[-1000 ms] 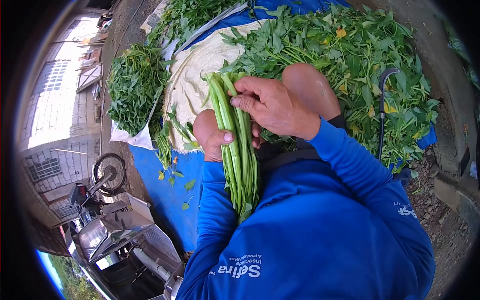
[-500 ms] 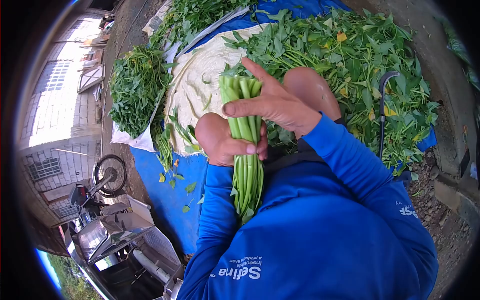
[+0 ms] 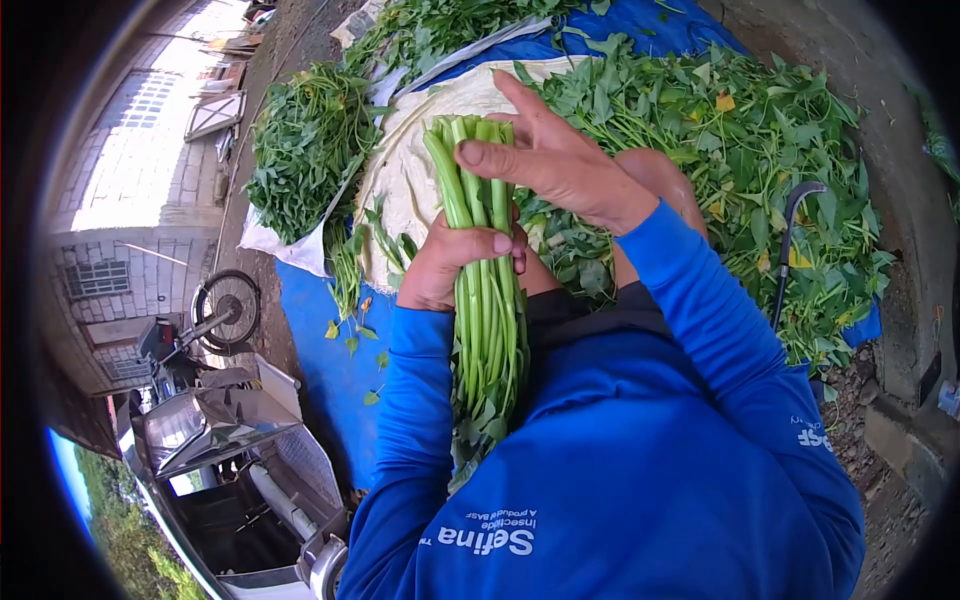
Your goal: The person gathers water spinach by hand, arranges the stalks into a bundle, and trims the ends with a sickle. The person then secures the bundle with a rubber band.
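Stem bundle point(image 3: 489, 330) within left hand point(image 3: 450, 266), right hand point(image 3: 560, 165) against its top

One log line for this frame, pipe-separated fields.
left hand: grips stem bundle | right hand: open, against its cut ends | leaf pile on blue tarp beyond

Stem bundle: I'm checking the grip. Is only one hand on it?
No, the left hand wraps the stem bundle while the right hand touches its cut ends.

Blue shirt point(image 3: 620, 450): white "Sefina" logo, upside down; small "Inseticida" line beside it. Sleeve point(image 3: 815, 435) print illegible.
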`<state>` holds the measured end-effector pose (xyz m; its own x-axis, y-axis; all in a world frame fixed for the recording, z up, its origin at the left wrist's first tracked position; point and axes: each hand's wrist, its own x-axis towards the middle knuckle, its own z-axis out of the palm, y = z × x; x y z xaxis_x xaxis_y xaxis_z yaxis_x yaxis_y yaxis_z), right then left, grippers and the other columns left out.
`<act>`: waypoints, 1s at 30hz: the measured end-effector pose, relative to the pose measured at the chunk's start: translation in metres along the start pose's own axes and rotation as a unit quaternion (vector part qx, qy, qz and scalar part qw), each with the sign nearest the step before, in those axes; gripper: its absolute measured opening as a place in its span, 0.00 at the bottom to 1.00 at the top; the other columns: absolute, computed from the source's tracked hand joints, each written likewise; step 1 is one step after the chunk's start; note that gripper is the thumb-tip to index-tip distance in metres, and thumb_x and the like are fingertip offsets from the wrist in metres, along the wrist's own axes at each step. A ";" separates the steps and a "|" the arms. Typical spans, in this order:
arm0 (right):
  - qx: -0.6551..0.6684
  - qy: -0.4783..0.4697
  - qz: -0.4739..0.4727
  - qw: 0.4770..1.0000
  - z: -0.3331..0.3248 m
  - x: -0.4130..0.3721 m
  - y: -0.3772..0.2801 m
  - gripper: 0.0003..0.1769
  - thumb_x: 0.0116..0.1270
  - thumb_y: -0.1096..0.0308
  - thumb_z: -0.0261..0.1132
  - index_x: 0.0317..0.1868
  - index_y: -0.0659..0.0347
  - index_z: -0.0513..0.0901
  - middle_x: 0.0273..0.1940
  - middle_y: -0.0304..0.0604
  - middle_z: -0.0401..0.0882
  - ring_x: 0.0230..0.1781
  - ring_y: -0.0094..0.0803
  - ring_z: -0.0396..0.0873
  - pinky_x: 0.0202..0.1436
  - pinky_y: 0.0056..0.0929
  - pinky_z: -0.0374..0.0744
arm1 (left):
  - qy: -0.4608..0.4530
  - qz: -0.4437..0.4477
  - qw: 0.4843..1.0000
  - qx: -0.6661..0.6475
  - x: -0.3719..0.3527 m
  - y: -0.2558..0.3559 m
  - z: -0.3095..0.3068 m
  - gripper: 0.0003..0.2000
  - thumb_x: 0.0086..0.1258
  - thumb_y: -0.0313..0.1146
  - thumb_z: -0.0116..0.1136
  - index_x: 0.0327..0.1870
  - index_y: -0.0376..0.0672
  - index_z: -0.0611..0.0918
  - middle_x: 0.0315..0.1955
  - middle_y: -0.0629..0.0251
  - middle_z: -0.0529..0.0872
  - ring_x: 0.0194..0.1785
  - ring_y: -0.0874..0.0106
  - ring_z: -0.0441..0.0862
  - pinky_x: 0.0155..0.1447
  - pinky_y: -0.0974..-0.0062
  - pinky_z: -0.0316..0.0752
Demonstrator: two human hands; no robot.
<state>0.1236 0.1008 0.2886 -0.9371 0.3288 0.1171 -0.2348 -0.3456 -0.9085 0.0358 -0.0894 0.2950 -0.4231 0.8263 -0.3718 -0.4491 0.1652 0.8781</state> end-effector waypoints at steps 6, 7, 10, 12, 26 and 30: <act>-0.082 -0.011 -0.074 0.994 0.002 -0.015 0.009 0.20 0.75 0.64 0.72 0.59 0.70 0.84 0.42 0.45 0.88 0.43 0.27 0.87 0.47 0.26 0.85 | 0.016 0.038 0.993 -0.110 -0.011 0.006 -0.031 0.21 0.61 0.31 0.69 0.56 0.35 0.82 0.35 0.55 0.88 0.37 0.61 0.89 0.45 0.64 0.87; -0.077 -0.071 -0.056 0.993 0.013 -0.023 0.009 0.13 0.77 0.70 0.70 0.55 0.70 0.85 0.38 0.40 0.87 0.39 0.23 0.85 0.43 0.23 0.84 | 0.045 0.039 0.992 -0.112 -0.012 0.002 -0.030 0.22 0.62 0.33 0.67 0.57 0.33 0.83 0.36 0.54 0.88 0.38 0.60 0.90 0.44 0.64 0.88; -0.102 -0.101 -0.046 0.989 0.029 -0.026 0.021 0.09 0.77 0.76 0.66 0.51 0.69 0.89 0.34 0.40 0.88 0.32 0.21 0.85 0.38 0.24 0.84 | 0.068 0.007 0.990 -0.120 -0.013 -0.004 -0.034 0.23 0.63 0.35 0.64 0.58 0.30 0.83 0.41 0.49 0.91 0.41 0.58 0.91 0.47 0.61 0.90; -0.066 -0.062 -0.024 0.996 0.033 -0.022 0.025 0.12 0.74 0.73 0.65 0.51 0.69 0.90 0.32 0.44 0.89 0.28 0.24 0.86 0.35 0.27 0.84 | 0.030 0.011 0.991 -0.130 -0.011 -0.007 -0.041 0.25 0.63 0.36 0.64 0.60 0.30 0.82 0.41 0.49 0.91 0.42 0.58 0.92 0.48 0.61 0.91; -0.378 0.061 -0.129 0.915 0.042 -0.026 0.008 0.12 0.65 0.65 0.66 0.41 0.63 0.92 0.34 0.57 0.90 0.37 0.58 0.88 0.45 0.52 0.85 | 0.034 0.065 0.982 -0.176 -0.008 -0.010 -0.018 0.37 0.61 0.36 0.65 0.75 0.33 0.75 0.59 0.47 0.88 0.57 0.57 0.91 0.62 0.59 0.90; -0.408 0.115 -0.097 0.900 0.051 -0.023 0.008 0.12 0.66 0.64 0.66 0.37 0.64 0.92 0.32 0.58 0.89 0.36 0.59 0.89 0.47 0.54 0.85 | 0.029 0.059 0.986 -0.154 -0.006 -0.014 -0.031 0.35 0.62 0.34 0.64 0.74 0.31 0.74 0.55 0.47 0.89 0.52 0.57 0.92 0.58 0.60 0.91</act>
<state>0.1304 0.0458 0.2992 -0.7986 0.5192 0.3044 -0.0321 0.4683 -0.8830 0.0207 -0.1134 0.2761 -0.5273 0.7961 -0.2969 -0.6083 -0.1097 0.7861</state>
